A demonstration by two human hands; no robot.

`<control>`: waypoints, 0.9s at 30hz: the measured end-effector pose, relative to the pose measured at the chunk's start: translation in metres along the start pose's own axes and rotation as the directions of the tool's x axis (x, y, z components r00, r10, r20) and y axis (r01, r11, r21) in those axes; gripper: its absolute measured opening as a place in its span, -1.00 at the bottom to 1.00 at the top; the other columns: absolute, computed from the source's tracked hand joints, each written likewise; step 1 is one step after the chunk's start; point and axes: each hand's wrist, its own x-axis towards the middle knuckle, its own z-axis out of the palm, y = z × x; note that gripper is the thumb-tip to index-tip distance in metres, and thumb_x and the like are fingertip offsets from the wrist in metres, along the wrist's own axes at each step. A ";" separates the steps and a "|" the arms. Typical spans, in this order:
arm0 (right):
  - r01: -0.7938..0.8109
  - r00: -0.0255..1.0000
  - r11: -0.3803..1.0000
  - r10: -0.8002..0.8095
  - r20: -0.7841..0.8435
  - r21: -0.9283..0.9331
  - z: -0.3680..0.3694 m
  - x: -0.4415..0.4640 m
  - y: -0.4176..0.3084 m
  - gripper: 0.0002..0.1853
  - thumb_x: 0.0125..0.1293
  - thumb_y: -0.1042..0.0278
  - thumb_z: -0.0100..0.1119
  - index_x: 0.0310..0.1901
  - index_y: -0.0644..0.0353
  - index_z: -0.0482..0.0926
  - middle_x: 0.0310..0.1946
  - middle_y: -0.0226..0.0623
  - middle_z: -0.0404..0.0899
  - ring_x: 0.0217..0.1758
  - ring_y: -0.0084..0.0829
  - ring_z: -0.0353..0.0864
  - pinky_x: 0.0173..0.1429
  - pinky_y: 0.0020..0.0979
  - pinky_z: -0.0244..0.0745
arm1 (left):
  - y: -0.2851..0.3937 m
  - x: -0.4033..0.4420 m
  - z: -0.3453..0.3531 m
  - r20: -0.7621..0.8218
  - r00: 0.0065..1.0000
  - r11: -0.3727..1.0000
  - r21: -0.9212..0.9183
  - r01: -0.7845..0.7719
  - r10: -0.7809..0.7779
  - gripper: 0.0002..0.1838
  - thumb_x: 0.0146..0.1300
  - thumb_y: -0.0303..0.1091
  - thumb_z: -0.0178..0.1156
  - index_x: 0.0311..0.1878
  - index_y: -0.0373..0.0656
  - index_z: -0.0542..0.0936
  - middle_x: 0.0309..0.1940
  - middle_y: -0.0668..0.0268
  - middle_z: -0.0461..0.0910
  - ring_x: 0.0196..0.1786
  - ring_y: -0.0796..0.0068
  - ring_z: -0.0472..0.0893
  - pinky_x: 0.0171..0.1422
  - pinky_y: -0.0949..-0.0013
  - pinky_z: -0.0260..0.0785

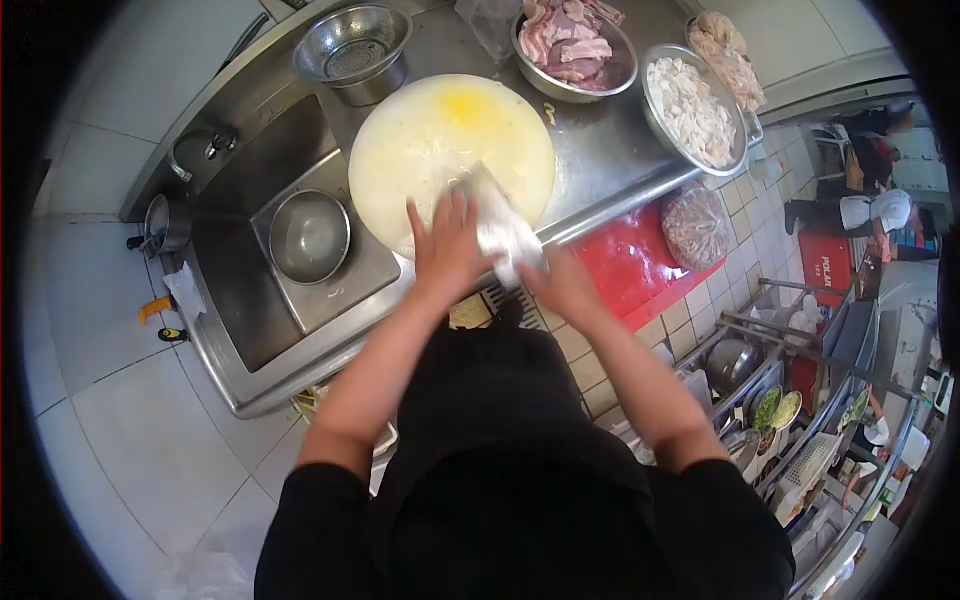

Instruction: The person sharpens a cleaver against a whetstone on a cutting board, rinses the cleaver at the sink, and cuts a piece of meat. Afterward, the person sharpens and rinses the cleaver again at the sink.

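A round, pale cutting board (400,130) with a yellow patch near its far side lies on the steel counter. My left hand (447,245) is over its near edge, fingers spread, beside a blurred grey-and-white thing. That flat, blade-like thing (508,235) slants across the board's near right part. Motion smears it, so I cannot tell whether the white part is cloth or glare on metal. At its lower right end is my right hand (560,285), closed around it as far as the blur shows.
Left are a sink (225,290) with a steel bowl (310,237) and a colander (352,45). Behind stand bowls of raw meat (575,50) and white pieces (692,110). A filled plastic bag (697,228) rests by a red surface (620,265). People (875,212) work far right.
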 end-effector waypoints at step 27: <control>0.012 0.995 0.991 0.002 -0.104 0.133 0.014 -0.007 0.012 -0.38 0.39 -0.15 0.29 0.12 0.34 0.57 -0.03 0.27 0.69 0.09 0.24 0.68 0.15 0.06 0.58 | 0.001 0.013 0.012 -0.076 0.990 0.991 -0.049 -0.127 0.123 0.07 0.17 0.31 0.37 0.56 -0.27 0.30 0.65 0.12 0.18 0.72 0.22 0.04 0.70 -0.39 -0.41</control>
